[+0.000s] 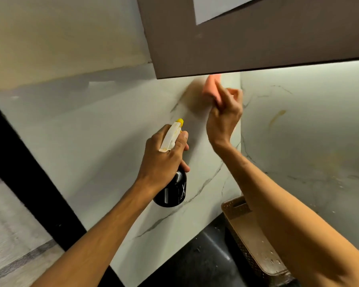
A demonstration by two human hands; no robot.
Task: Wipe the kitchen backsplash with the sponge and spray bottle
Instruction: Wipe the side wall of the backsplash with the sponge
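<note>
While my right grip (224, 119) holds the sponge (209, 88) to the backsplash (112, 125), my left grip (164, 156) clasps the spray bottle (172, 189) upright, nozzle wallward.

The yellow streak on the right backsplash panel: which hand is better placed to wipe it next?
Probably the right hand: it holds the pink sponge against the backsplash, just left of the streak. The left hand grips the spray bottle, lower and farther away.

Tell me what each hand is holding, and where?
The left hand grips the bottle at its neck, just below the trigger head. The right hand holds the sponge by its lower end.
</note>
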